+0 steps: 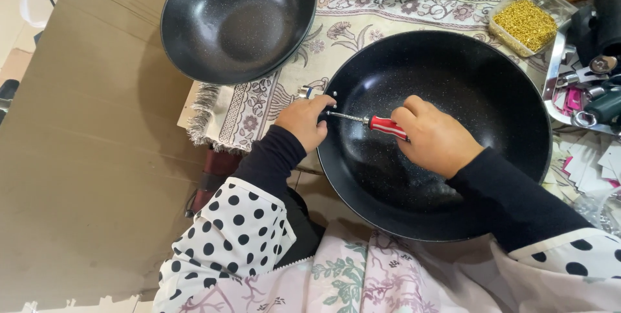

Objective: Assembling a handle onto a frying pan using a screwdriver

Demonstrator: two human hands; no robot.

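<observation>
Right now the right hand (435, 138) is closed around a red-handled screwdriver (369, 121) lying across the inside of the large black pan (466, 86), tip at the pan's left rim, where the left hand (303, 121) pinches the rim and a small metal bracket (309, 91). A second black pan (238, 18) sits upper left on the patterned cloth (362, 9); a tub of gold screws (529, 22) and tools crowd the right. Brown cardboard (97, 145) lies open on the left.
</observation>
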